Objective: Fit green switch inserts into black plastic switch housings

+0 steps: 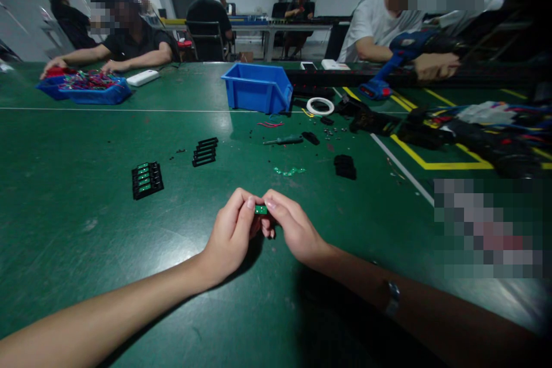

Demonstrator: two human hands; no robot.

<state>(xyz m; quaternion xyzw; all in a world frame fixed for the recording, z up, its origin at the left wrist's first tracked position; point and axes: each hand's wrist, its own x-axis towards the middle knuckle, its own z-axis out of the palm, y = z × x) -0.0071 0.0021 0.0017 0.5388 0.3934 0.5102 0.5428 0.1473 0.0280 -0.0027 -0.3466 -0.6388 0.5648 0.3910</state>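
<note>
My left hand (232, 234) and my right hand (293, 226) meet above the green table (86, 241), near its front. Both pinch one small green circuit board piece (261, 209) between thumbs and forefingers. The fingers of both hands are curled closed around it. A black part seems to sit under the green piece, mostly hidden by my fingers. A wristwatch (392, 298) is on my right wrist.
On the table lie a black rack with green boards (147, 179), a stack of black strips (204, 151), a black block (345, 166), green scraps (288, 171), a screwdriver (283, 140), a tape roll (319, 106) and a blue bin (257, 87). Other people sit at the far side.
</note>
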